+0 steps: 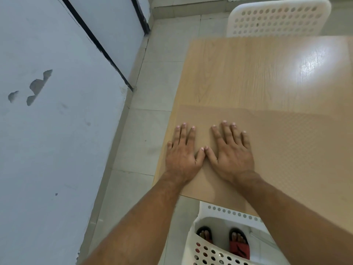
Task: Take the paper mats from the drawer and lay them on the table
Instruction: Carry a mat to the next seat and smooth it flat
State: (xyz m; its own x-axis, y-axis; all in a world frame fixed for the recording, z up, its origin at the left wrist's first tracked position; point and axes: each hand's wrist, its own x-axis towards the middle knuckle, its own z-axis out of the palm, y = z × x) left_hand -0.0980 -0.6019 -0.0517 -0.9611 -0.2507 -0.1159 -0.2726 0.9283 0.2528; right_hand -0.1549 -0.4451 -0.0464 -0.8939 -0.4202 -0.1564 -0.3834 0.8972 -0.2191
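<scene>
A brown paper mat (282, 150) lies flat on the near part of the light wooden table (238, 73), reaching close to its left edge. My left hand (182, 153) rests palm down on the mat's left end, fingers spread. My right hand (232, 152) lies palm down beside it on the same mat, and the two thumb tips touch. Neither hand holds anything. The drawer is not in view.
A white perforated chair (277, 18) stands at the table's far side. Another white perforated chair (219, 243) is just below me at the near edge, my sandalled feet visible through it. A grey-blue wall (47, 131) runs along the left, with tiled floor (149, 131) between.
</scene>
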